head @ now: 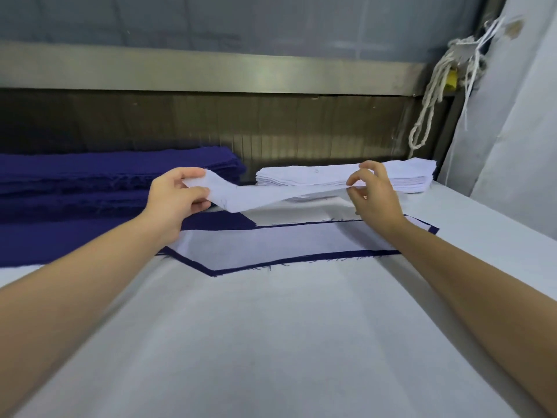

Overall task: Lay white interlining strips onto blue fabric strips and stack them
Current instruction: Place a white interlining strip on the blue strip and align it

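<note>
A white interlining strip (271, 196) hangs in the air between my hands, just above the table. My left hand (177, 197) grips its left end between thumb and fingers. My right hand (372, 193) pinches its right end with thumb and fingertips. Below it lies a blue fabric strip (301, 260) with a white interlining strip (277, 241) laid on it, only a dark blue border showing. Behind, at the right, sits the stack of white interlining strips (401, 173). At the left back lies the pile of blue fabric strips (90, 182).
The table (271, 342) is covered in pale cloth. A metal rail and dark panel (211, 122) run along the back. A grey curtain (512, 116) and hanging white cords (434, 95) stand at the right.
</note>
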A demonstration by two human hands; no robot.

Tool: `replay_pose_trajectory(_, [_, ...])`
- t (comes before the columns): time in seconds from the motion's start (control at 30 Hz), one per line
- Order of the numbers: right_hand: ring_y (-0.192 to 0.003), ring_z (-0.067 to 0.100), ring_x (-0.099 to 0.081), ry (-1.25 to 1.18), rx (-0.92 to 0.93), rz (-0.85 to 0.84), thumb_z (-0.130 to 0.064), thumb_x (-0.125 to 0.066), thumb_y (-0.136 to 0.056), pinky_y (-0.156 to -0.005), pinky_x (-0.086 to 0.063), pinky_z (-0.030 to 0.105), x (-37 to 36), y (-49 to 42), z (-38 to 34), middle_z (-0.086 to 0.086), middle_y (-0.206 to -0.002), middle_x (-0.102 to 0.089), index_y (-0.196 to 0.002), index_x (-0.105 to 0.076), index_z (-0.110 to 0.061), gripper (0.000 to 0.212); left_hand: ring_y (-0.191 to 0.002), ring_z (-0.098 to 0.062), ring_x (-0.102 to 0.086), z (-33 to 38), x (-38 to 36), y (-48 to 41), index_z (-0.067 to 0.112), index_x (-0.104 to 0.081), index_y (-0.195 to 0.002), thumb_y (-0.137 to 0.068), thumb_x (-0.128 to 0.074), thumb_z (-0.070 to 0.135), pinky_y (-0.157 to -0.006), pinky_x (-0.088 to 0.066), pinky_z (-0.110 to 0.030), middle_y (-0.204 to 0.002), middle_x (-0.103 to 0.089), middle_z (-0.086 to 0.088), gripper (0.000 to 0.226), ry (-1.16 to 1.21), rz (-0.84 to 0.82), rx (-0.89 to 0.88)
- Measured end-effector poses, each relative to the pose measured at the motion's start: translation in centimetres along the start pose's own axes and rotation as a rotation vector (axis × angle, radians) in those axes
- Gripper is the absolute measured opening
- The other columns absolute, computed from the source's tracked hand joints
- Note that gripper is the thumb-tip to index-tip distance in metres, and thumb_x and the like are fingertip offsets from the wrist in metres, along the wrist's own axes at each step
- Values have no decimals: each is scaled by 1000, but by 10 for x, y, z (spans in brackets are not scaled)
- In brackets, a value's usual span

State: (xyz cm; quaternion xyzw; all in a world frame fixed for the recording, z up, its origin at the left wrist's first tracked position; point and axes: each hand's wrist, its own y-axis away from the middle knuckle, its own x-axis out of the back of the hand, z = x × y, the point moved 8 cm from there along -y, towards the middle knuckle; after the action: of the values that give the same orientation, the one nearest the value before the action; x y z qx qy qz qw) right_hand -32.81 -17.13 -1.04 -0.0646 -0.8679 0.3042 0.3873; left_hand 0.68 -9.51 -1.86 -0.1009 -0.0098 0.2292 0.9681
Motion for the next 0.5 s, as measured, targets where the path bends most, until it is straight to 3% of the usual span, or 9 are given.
replay_pose_trajectory(0.13, [-115, 13, -46, -105, -16, -138, -8, -57, -90, -92, -41, 26, 0, 14, 6, 2, -137, -38, -94, -59, -13, 6, -76, -18, -56, 1, 15, 14, 15, -61, -119, -86, -56, -9, -61, -55, -17, -86, -53, -5, 41, -80, -106, 18])
replay_pose_trajectory(0.2, [-111, 12, -47, -112, -22, -176, 0, -57, -84, -87, -40, 23, 1, 21, 8, 0, -127, -47, -89, -58, -16, 16, -74, -17, -54, 1, 24, 19, 18, -59, -125, -87, -55, -10, -63, -56, -18, -83, -49, -7, 46, -73, -110, 30])
replay_pose_trajectory(0.3, [-100, 18, -57, -230, -116, -163, 4, -52, -81, -80, -44, 28, 5, 30, 14, -3, -108, -60, -82, -57, -23, 28, -79, -18, -57, 1, 29, 27, 18, -57, -128, -88, -53, -10, -66, -58, -20, -95, -56, -10, 49, -64, -133, 43])
replay_pose_trajectory(0.4, [-94, 17, -59, -322, -174, -123, 3, -51, -84, -77, -47, 26, 10, 36, 20, 1, -100, -66, -82, -61, -20, 25, -81, -18, -62, -2, 31, 33, 13, -59, -126, -88, -53, -11, -62, -56, -16, -105, -64, -9, 45, -89, -151, 49])
replay_pose_trajectory(0.5, [-90, 20, -61, -481, -261, -86, -4, -55, -87, -84, -51, 33, 14, 41, 26, 2, -91, -66, -79, -64, -15, 17, -78, -19, -62, -7, 32, 37, 9, -60, -123, -88, -52, -11, -60, -54, -14, -98, -65, -11, 41, -91, -144, 60])
